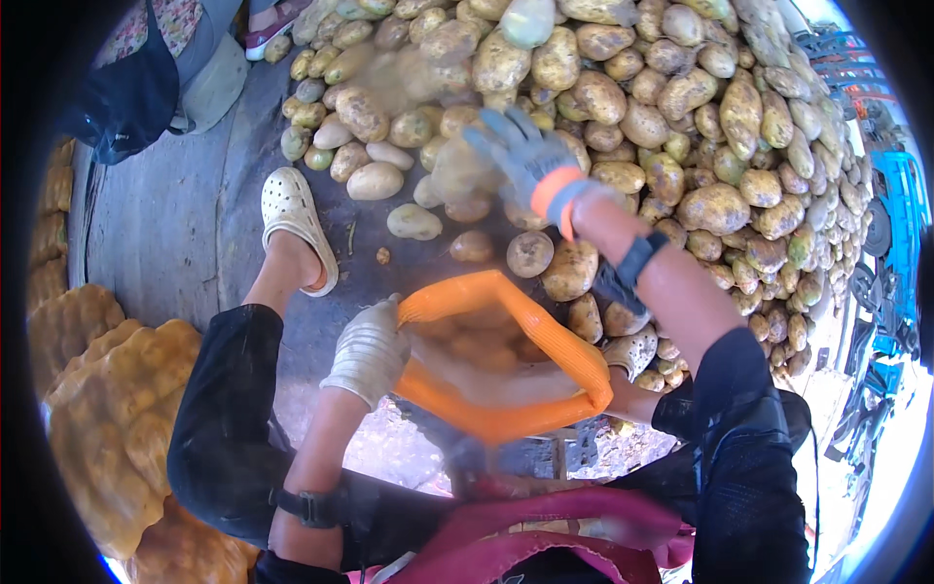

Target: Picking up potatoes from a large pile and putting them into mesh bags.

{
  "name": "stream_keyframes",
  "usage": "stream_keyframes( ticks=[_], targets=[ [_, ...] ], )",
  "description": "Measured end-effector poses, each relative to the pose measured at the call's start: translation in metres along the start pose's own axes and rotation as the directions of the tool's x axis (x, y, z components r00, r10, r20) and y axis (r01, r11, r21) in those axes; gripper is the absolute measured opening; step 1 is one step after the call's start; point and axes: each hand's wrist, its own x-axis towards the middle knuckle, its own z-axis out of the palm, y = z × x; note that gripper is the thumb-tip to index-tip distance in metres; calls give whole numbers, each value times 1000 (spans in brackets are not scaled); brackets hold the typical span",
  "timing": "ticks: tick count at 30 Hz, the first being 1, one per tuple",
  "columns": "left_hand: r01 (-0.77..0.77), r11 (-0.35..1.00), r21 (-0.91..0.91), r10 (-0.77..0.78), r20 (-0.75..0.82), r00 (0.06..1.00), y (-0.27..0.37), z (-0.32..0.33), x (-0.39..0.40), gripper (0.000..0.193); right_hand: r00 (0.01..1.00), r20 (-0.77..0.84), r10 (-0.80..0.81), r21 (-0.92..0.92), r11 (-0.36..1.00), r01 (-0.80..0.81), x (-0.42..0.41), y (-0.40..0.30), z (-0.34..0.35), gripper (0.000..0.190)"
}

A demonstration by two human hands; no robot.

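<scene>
My left hand (pixel 368 354), in a white knit glove, grips the left side of the folded rim of an orange mesh sack (pixel 558 332). The sack's mouth gapes upward, and several potatoes (pixel 481 350) show dimly inside. Above and beyond it is my right hand (pixel 522 150), in a grey-blue glove with an orange cuff. Its fingers are spread over the near edge of a large potato heap (pixel 642 124). A blurred potato (pixel 461 174) lies just beside that palm; whether they touch is unclear.
Filled mesh sacks (pixel 124 409) stand at the left. A loose potato (pixel 414 221) lies on the dark floor sheet (pixel 175 190) near my clog (pixel 295 226). Another person's shoe (pixel 273 33) and a dark bag (pixel 135 102) are at upper left. Blue machinery (pixel 901 212) stands far right.
</scene>
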Motion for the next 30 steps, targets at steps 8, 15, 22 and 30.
stream_keyframes(
  ticks=[8,15,22,30],
  targets=[
    [35,999,-1,-35,5,999,10,-3,-1,42,890,447,-90,106,993,47,69,6,28,66],
    [-19,1000,-1,19,-23,1000,1,2,2,41,755,515,407,458,614,-643,-41,28,-27,86],
    [8,996,-90,-10,-15,1000,-1,1,12,45,715,686,132,679,-468,-566,-149,-17,-139,77],
    [-134,990,-33,128,-133,983,-14,8,13,41,634,771,62,617,-320,-719,-158,-127,-97,71]
  ],
)
